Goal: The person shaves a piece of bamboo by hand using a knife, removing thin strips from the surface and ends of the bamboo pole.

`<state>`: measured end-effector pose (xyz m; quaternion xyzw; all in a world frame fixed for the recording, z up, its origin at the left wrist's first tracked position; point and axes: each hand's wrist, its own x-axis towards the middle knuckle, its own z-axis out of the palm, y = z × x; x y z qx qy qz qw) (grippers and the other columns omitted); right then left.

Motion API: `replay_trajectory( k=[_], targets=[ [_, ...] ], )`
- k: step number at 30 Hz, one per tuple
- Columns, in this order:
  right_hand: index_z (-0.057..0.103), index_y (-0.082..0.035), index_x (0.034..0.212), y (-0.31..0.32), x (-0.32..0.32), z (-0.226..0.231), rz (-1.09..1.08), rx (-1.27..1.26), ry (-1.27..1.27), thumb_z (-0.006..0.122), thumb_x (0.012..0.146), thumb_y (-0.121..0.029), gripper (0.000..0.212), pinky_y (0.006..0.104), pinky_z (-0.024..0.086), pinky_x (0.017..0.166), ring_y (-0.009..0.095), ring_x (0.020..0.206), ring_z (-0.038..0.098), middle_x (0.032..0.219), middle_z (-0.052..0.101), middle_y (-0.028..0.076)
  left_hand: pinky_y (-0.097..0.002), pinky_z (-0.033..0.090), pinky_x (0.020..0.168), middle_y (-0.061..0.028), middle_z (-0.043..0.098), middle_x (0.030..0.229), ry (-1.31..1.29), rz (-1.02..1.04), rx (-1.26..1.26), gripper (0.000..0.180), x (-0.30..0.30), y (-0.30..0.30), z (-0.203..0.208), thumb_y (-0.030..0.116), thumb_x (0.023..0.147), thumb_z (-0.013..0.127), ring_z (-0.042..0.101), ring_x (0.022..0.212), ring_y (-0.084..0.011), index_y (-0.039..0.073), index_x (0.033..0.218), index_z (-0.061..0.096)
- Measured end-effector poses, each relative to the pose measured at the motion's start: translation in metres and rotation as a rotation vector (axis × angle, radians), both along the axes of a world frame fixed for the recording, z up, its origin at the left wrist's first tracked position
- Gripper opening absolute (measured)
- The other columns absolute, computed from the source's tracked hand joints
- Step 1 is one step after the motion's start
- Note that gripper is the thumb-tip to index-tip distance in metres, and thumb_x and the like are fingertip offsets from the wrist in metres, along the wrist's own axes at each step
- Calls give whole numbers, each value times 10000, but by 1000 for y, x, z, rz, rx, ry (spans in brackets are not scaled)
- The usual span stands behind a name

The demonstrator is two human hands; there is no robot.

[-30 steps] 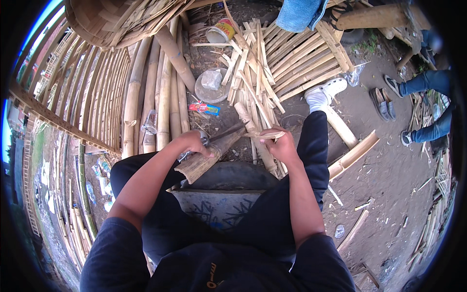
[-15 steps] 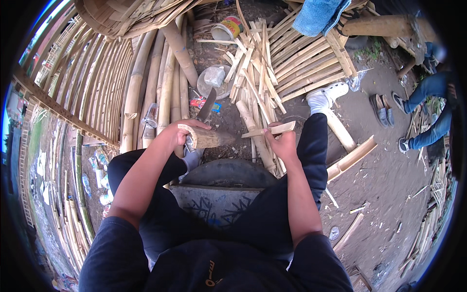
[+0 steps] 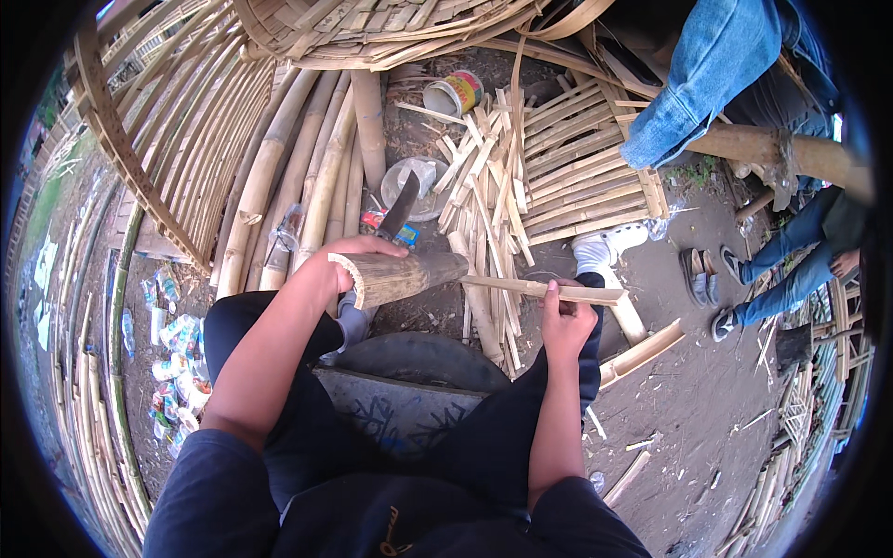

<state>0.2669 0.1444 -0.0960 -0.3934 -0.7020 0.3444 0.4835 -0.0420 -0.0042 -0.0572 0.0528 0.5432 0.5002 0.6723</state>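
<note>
My left hand [image 3: 361,249] is closed round a thick split bamboo piece [image 3: 400,279], its curved cut end turned toward me. Just beyond those fingers a dark knife blade [image 3: 400,209] points up and away; its handle is hidden, so I cannot tell whether that hand grips it too. My right hand [image 3: 567,325] pinches a flat bamboo strip [image 3: 581,294], which stretches leftward to the far end of the thick piece. Below my hands, between my legs, lies a dark round-edged object [image 3: 419,358].
Cut bamboo strips [image 3: 484,177] lie heaped ahead, beside a slatted bamboo panel [image 3: 577,158]. Bamboo poles [image 3: 312,177] and a slatted frame [image 3: 177,139] stand left. A denim-clad limb [image 3: 716,74] reaches in at upper right; another person's legs [image 3: 791,251] are farther right.
My right hand is now lower and farther right, with the bamboo strip lying flatter and more of it showing. The whole view has shifted, and the denim-clad limb reaches further in.
</note>
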Motion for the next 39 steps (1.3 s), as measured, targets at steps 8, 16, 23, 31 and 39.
replay_trajectory(
  k=[8, 16, 23, 31, 39],
  targets=[
    [558, 110, 991, 39, 32, 13, -204, -49, 232, 552, 971, -171, 282, 282, 545, 488, 179, 562, 639, 741, 629, 151, -315, 538, 758, -95, 699, 934, 14, 32, 40, 247, -13, -35, 44, 172, 837, 689, 672, 809, -193, -4, 1010, 673],
    [545, 68, 934, 79, 87, 10, -343, -206, 318, 544, 970, -231, 301, 292, 534, 448, 190, 483, 612, 638, 622, 160, -281, 536, 700, -90, 694, 920, 82, 126, 53, 222, -28, -60, 67, 165, 825, 706, 667, 794, -170, 15, 986, 680],
    [534, 44, 925, 117, 166, 40, -472, -305, 343, 553, 934, -248, 293, 303, 548, 498, 207, 534, 626, 646, 612, 145, -253, 498, 688, -45, 682, 822, 147, 234, 116, 171, -41, -72, 63, 183, 786, 741, 632, 716, -119, 44, 876, 696],
    [551, 90, 1032, 130, 240, 68, -621, -122, 365, 536, 953, -227, 327, 308, 587, 570, 234, 648, 666, 780, 650, 198, -299, 504, 690, -94, 663, 861, 130, 133, -1, 286, -15, -72, 99, 202, 778, 692, 636, 718, -185, 24, 1000, 658],
    [521, 152, 1034, 101, 135, 96, -650, 175, 522, 552, 957, -154, 317, 319, 601, 564, 283, 652, 679, 827, 636, 259, -339, 525, 691, -104, 685, 868, 84, 108, 17, 252, -20, -52, 76, 185, 792, 669, 656, 741, -215, 28, 990, 660]
  ],
)
